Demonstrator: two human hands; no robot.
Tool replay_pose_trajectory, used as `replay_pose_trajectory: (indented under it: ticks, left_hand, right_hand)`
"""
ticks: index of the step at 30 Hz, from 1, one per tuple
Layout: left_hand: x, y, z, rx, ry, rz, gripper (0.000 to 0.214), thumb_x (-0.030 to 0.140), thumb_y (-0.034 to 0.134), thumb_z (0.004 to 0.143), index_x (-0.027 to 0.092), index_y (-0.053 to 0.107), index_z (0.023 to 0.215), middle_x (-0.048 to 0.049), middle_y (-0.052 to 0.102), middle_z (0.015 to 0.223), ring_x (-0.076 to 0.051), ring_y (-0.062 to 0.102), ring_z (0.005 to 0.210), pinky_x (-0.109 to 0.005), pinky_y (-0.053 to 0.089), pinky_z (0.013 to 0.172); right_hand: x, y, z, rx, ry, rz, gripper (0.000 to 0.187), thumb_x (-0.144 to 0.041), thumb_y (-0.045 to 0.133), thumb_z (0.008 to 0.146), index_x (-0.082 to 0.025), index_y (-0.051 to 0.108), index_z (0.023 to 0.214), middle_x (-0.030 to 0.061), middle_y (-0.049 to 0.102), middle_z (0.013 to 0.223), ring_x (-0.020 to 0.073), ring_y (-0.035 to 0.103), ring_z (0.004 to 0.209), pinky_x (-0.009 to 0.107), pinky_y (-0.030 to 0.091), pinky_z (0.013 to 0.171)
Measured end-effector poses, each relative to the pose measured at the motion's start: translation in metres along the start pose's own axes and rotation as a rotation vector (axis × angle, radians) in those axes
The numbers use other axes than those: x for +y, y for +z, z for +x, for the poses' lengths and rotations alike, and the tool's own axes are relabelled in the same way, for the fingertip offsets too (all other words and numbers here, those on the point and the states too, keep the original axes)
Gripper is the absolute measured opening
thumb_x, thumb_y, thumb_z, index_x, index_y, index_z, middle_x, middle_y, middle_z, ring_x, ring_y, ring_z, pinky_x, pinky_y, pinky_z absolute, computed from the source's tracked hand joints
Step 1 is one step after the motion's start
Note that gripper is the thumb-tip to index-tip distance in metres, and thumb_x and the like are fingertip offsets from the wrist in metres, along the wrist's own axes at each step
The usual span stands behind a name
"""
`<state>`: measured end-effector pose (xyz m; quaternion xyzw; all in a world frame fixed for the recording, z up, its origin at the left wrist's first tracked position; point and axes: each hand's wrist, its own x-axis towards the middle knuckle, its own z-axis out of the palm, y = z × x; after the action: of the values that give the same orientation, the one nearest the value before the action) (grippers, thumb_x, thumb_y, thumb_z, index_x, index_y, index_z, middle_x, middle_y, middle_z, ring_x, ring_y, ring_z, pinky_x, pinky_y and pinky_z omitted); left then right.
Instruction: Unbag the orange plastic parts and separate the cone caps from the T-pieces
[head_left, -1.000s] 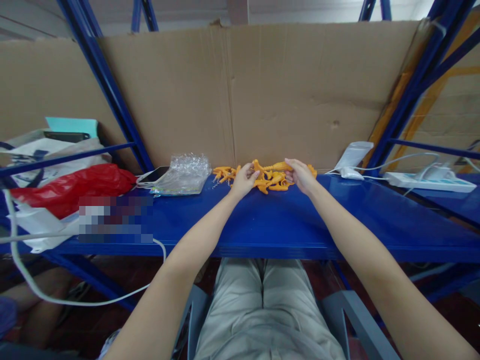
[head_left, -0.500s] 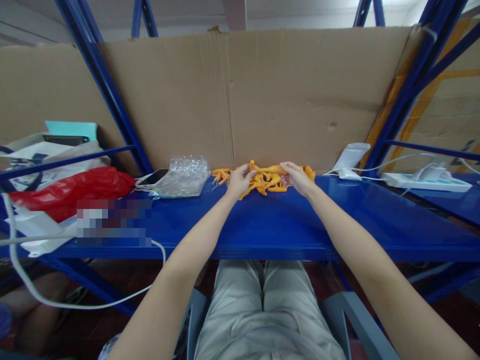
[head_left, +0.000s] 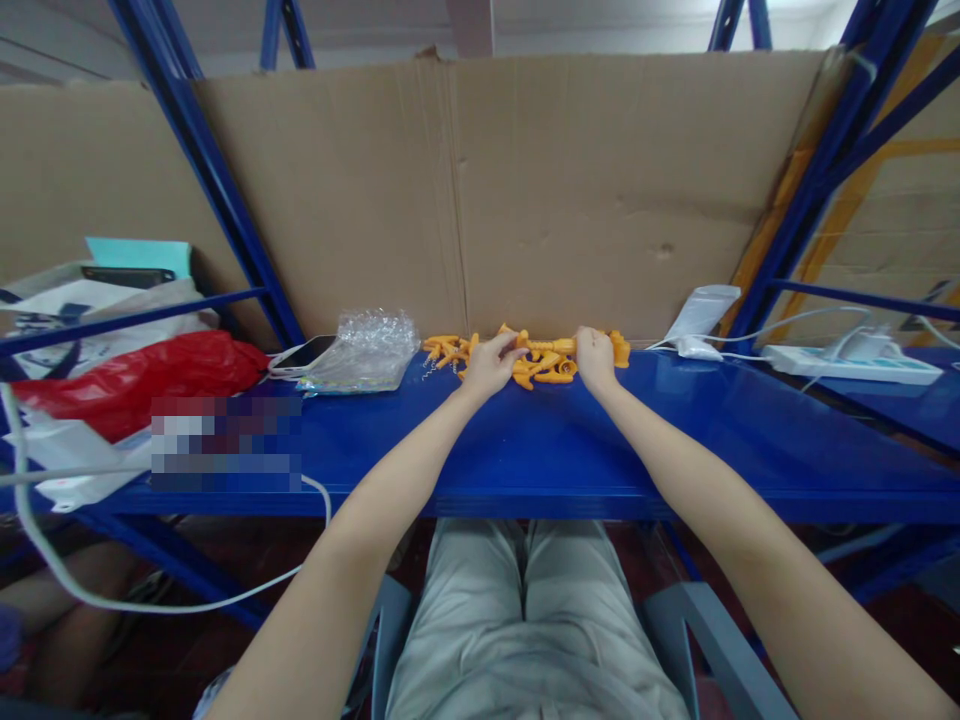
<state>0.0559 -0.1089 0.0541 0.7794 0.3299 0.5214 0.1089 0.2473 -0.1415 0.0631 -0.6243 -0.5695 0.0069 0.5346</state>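
Observation:
Both my hands are at the back of the blue shelf top [head_left: 517,450], gripping one long orange plastic toy piece [head_left: 551,345] with a ridged middle. My left hand [head_left: 491,363] is closed around its left end, thumb toward the right. At the other end my right hand [head_left: 596,358] is wrapped in a fist, back of the hand toward me. Below and between the hands lie more orange plastic parts [head_left: 555,371], one with a round ring. Further branching orange parts [head_left: 445,348] lie left of my left hand, with small coiled bits beside them. Another orange part [head_left: 620,350] shows beyond my right hand.
A clear plastic bag [head_left: 371,350] and a phone [head_left: 309,353] lie left of the parts. Farther left is a red plastic bag [head_left: 165,375] with a white cable. White power strip [head_left: 851,364] at right. Cardboard [head_left: 600,190] stands behind; blue posts [head_left: 225,200] frame the sides.
My right hand has turned from a fingertip hold into a full fist around the toy piece. My left hand has shifted slightly right and rolled over.

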Motion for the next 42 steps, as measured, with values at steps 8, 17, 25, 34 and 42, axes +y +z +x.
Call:
replay_pose_trajectory:
  ticks: [8,17,25,34,42]
  left_hand:
    - [0.000,-0.001,0.002,-0.050,0.013,-0.046,0.014,0.028,0.062,0.082,0.019,0.069,0.090,-0.0001,0.067,0.072,-0.015,0.059,0.069,-0.026,0.046,0.069]
    - [-0.001,-0.014,0.000,-0.047,0.125,0.105,0.014,0.021,0.060,0.086,0.019,0.069,0.096,-0.0026,0.072,0.082,-0.017,0.066,0.076,-0.025,0.048,0.073]
    - [-0.001,-0.018,0.000,-0.087,0.246,0.148,0.021,0.012,0.057,0.086,0.020,0.068,0.103,-0.0070,0.075,0.103,-0.020,0.070,0.100,-0.032,0.050,0.092]
    - [-0.005,-0.019,0.003,-0.042,0.165,0.170,0.020,0.015,0.059,0.085,0.022,0.067,0.102,-0.0052,0.075,0.097,-0.021,0.070,0.092,-0.027,0.050,0.081]
    - [-0.010,-0.015,0.004,-0.070,0.055,0.125,0.008,0.019,0.063,0.083,0.020,0.067,0.090,-0.0007,0.066,0.070,-0.019,0.066,0.074,-0.025,0.047,0.071]
  right_hand:
    - [-0.005,-0.001,-0.004,0.011,-0.006,-0.061,0.033,-0.026,0.027,0.089,-0.024,0.045,0.062,0.0100,0.063,0.073,0.0231,0.059,0.078,0.032,0.042,0.071]
    - [0.002,-0.018,0.006,-0.436,-0.153,0.123,0.046,-0.066,0.055,0.077,-0.022,0.058,0.066,0.0004,0.057,0.061,0.0171,0.053,0.063,0.029,0.040,0.062]
    - [-0.036,-0.030,0.039,-0.934,-0.269,-0.301,0.033,-0.046,0.080,0.056,-0.021,0.059,0.053,-0.0012,0.054,0.048,0.0130,0.048,0.049,0.028,0.034,0.049]
    - [-0.052,-0.013,0.040,-0.713,-0.434,-0.698,0.017,-0.016,0.065,0.062,-0.021,0.059,0.046,0.0054,0.052,0.041,0.0230,0.061,0.056,0.033,0.040,0.056]
    - [-0.047,-0.001,0.025,-0.475,-0.605,-0.960,0.022,-0.017,0.055,0.077,-0.013,0.075,0.086,0.0196,0.075,0.085,0.0307,0.070,0.089,0.039,0.042,0.081]
